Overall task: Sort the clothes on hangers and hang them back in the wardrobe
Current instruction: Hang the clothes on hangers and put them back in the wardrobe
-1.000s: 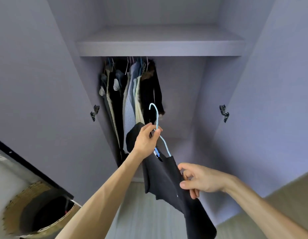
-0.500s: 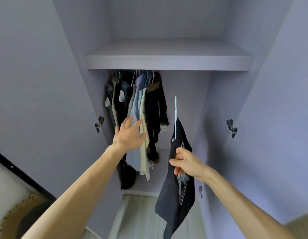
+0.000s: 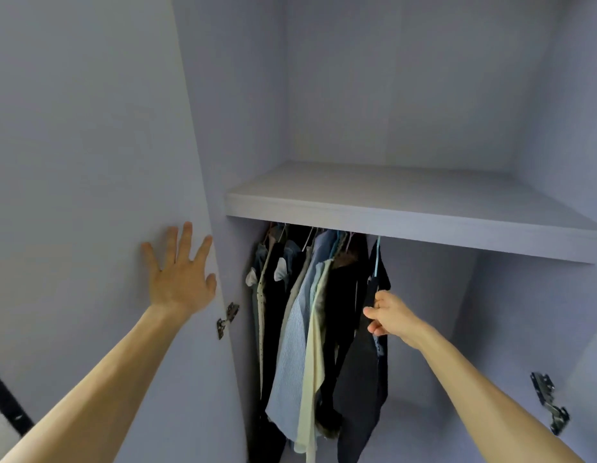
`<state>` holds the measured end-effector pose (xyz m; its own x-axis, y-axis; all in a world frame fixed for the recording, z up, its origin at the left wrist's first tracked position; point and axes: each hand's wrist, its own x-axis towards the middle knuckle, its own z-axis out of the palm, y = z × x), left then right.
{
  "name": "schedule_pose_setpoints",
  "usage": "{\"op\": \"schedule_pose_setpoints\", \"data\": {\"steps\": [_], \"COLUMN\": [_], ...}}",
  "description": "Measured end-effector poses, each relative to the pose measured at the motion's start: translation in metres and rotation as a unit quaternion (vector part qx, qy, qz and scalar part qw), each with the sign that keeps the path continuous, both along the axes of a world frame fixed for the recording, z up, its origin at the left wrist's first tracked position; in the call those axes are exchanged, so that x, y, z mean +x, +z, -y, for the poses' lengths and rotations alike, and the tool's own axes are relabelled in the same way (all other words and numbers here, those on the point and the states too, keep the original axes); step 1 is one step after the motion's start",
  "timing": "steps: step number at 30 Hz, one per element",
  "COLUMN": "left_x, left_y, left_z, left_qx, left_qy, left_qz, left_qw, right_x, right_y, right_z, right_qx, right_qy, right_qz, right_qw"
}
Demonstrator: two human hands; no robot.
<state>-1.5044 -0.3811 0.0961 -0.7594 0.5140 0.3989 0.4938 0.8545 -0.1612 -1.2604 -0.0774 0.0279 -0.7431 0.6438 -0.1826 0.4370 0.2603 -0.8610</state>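
Observation:
A dark navy garment [image 3: 363, 379] hangs from a light blue hanger [image 3: 376, 259] whose hook reaches up under the wardrobe shelf [image 3: 407, 215]; the rail is hidden behind the shelf edge. My right hand [image 3: 389, 317] pinches the garment's upper edge just below the hanger. To its left hang several clothes [image 3: 300, 329]: dark, pale blue striped and cream pieces, packed together. My left hand [image 3: 180, 275] is spread flat against the open left wardrobe door [image 3: 90, 195], holding nothing.
The wardrobe is lilac inside, with free rail room to the right of the navy garment. Metal hinges sit on the left door [image 3: 227, 318] and at the lower right [image 3: 551, 406]. A dark strip [image 3: 6, 402] shows at the lower left.
My right hand has lifted the navy garment on its hanger up to the rail beside the other clothes. My left hand has moved from the hanging clothes to the left door, fingers spread.

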Motion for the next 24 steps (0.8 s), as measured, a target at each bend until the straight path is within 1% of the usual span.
{"op": "schedule_pose_setpoints", "data": {"steps": [2, 4, 5, 9, 15, 17, 21, 24], "left_x": [-0.008, -0.016, -0.019, -0.03, -0.038, -0.041, -0.04, -0.037], "left_y": [-0.003, -0.011, -0.017, -0.034, -0.039, -0.041, -0.045, -0.048], "left_z": [0.004, 0.011, 0.014, 0.026, 0.03, 0.031, 0.025, 0.018], "left_qx": [-0.015, -0.039, -0.041, -0.005, -0.003, -0.005, -0.015, -0.018], "left_qy": [0.038, 0.062, 0.061, 0.021, -0.001, -0.005, 0.02, 0.047], "left_qz": [-0.01, -0.037, -0.054, -0.139, -0.191, -0.201, -0.196, -0.19], "left_qw": [0.999, 0.997, 0.996, 0.99, 0.982, 0.98, 0.98, 0.98], "right_x": [-0.017, -0.035, -0.044, -0.072, -0.094, -0.099, -0.102, -0.102], "right_y": [0.008, 0.01, 0.008, -0.008, -0.049, -0.056, -0.06, -0.063], "right_z": [-0.018, -0.037, -0.046, -0.072, -0.078, -0.077, -0.08, -0.077], "right_qx": [0.008, 0.015, 0.02, 0.023, 0.034, 0.042, 0.122, 0.116], "right_qy": [-0.009, -0.018, -0.023, -0.048, -0.082, -0.087, -0.054, -0.067], "right_qz": [-0.005, 0.0, 0.008, 0.027, 0.062, 0.06, 0.099, 0.083], "right_qw": [1.0, 1.0, 0.999, 0.998, 0.994, 0.993, 0.986, 0.988]}}
